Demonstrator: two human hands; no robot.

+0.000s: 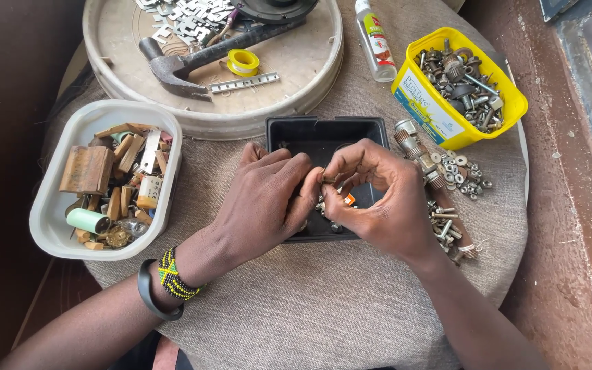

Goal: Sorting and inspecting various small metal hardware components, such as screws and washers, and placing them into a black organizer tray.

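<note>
Head view: both hands meet over the black tray [289, 133], which sits mid-table [323, 301] (cloth-covered), so anything dropped prob lands back in the tray w/ the other loose bits.

Left hand [262, 205]: fingers curled in, thumb and forefinger pinched on a small metal part [325, 175] right at the meeting point. Right hand [378, 199]: fingers bent into a loop, tips closed on the same part from the other side. I read it as a small bolt or nut, too tiny to tell which. Both hands touching at the fingertips, part held just above the tray's inside.

Supplies are fanned round within reach: yellow tub [457, 89] of bolts and nuts up right, loose washers and screws [457, 175] just beside the right hand, white tub [104, 178] of wood and brass scraps on the left. Round tray [214, 113] behind holds a hammer [179, 65] and yellow tape roll [242, 62], well apart from the hands (not in use rn). Small bottle [373, 38] lies next to it.
</note>
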